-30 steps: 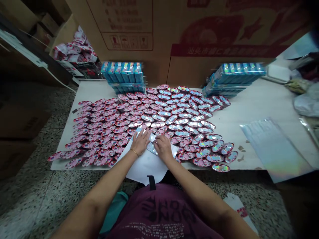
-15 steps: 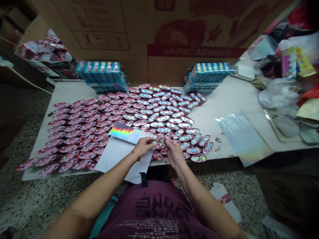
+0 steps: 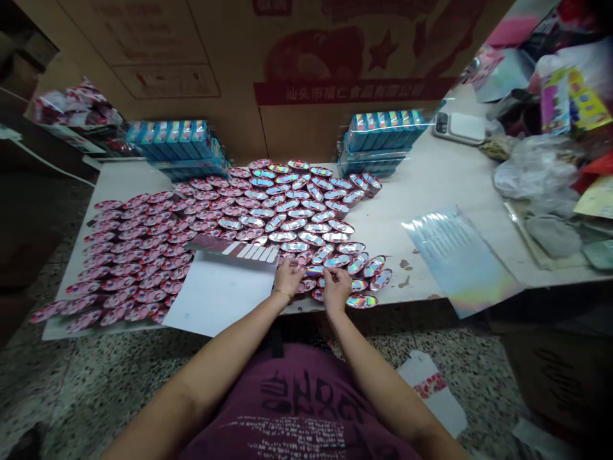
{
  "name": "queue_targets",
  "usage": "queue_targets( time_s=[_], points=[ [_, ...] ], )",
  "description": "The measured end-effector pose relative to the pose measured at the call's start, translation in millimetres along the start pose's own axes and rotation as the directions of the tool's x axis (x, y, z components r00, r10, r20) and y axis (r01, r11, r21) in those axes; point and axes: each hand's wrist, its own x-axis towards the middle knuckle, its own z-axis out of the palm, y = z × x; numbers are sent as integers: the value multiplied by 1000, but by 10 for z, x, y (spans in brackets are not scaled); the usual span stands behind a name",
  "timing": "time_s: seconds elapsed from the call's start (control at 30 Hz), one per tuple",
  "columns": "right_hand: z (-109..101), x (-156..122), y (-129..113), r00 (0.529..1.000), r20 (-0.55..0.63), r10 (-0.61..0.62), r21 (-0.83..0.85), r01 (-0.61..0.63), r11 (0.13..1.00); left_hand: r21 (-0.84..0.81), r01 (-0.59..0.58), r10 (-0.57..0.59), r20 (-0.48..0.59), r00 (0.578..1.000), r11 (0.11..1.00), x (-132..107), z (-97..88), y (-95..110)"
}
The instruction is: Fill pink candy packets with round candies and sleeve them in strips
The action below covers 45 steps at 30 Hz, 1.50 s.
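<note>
My left hand (image 3: 289,278) and my right hand (image 3: 337,289) face each other over the front rows of small oval-topped packs (image 3: 292,236). Their fingers are pinched on the two ends of a small shiny sticker (image 3: 315,271), which lies on or just over the top of one pack. Many packs on the right side carry similar silvery strips, while those at the left (image 3: 143,255) show pink tops. Left of my left hand, a holographic sticker sheet (image 3: 218,245) with several bare white slots rests over the packs, with a white paper sheet (image 3: 220,294) in front of it.
Two stacks of blue boxes (image 3: 170,144) (image 3: 378,144) stand behind the packs, before a large carton (image 3: 335,64). Another holographic sheet (image 3: 460,255) overhangs the table's front edge at right. Beyond it lie plastic bags (image 3: 536,176) and a white scale-like device (image 3: 460,128).
The sticker has come down from between my raised fingers onto a pack top. My left hand has moved slightly right, and the sticker sheet's slots now show more clearly as the view shifts.
</note>
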Motion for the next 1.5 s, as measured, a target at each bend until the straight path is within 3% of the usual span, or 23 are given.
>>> queue_targets(
  time_s=[0.13,0.3,0.7,0.8,0.9,0.97,1.07,1.13,1.23,1.33,1.4,1.5],
  points=[
    [53,-72,-9,999,8,-44,-170,45,984,210,-89,97,-28,995,974,16,-57,35],
    [108,-50,20,999,32,-40,-260,47,965,337,-164,182,-21,983,927,10,-40,59],
    [123,3,30,999,39,-36,-329,47,943,550,-59,52,28,998,833,70,45,193],
    [79,26,39,998,24,-66,-343,70,937,593,-99,81,56,995,799,11,24,233],
    [-26,29,19,974,121,-190,-406,223,886,646,-257,219,141,966,719,-103,-56,203],
    [-104,15,-1,915,274,-296,-453,395,799,681,-376,288,245,926,628,-184,-109,145],
    [-192,-13,16,829,436,-349,-505,547,668,735,-458,297,352,888,499,-283,-143,71],
    [-230,-11,71,827,442,-348,-523,552,649,747,-469,284,374,883,471,-331,-182,82],
    [-244,71,113,851,373,-369,-443,513,735,658,-539,368,396,841,525,-343,-461,205],
    [-105,222,-89,848,293,-443,-221,510,831,599,-561,563,211,799,571,-223,-1075,317],
    [122,295,-383,815,287,-504,-79,544,835,683,-474,607,57,793,555,-82,-1525,279],
    [612,278,-876,717,421,-556,6,610,792,798,-370,552,57,832,476,103,-1948,-6]
  ],
)
